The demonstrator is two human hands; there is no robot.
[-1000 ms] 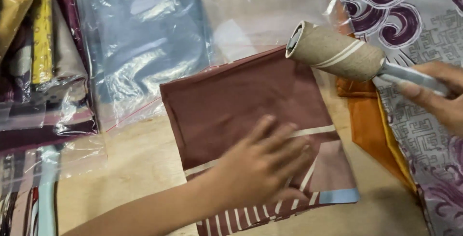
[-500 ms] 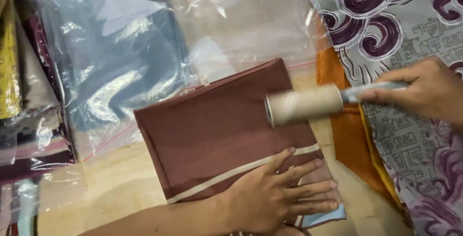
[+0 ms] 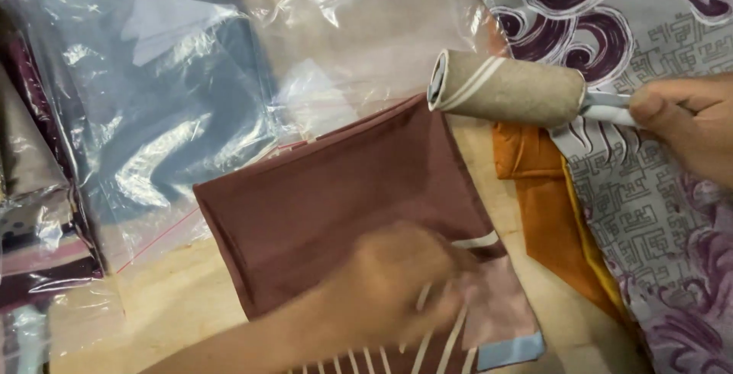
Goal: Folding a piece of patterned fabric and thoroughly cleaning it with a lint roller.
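Note:
A folded maroon cloth (image 3: 336, 191) with pale stripes and a blue corner lies on the wooden table (image 3: 168, 305). My left hand (image 3: 401, 278), blurred by motion, rests on the cloth's near part with its fingers bent. My right hand (image 3: 687, 126) grips the grey handle of a lint roller (image 3: 508, 87). The roller's beige drum hangs just above the cloth's far right corner.
Clear plastic bags (image 3: 175, 114) with folded blue and beige fabric lie beyond the cloth. A grey and purple patterned fabric (image 3: 657, 213) covers the right side, with an orange fabric (image 3: 546, 213) under its edge. More bagged cloths (image 3: 38, 213) are stacked at the left.
The roller has lifted off the cloth's middle and moved up and to the right. My left hand has slid toward me along the cloth and curled its fingers.

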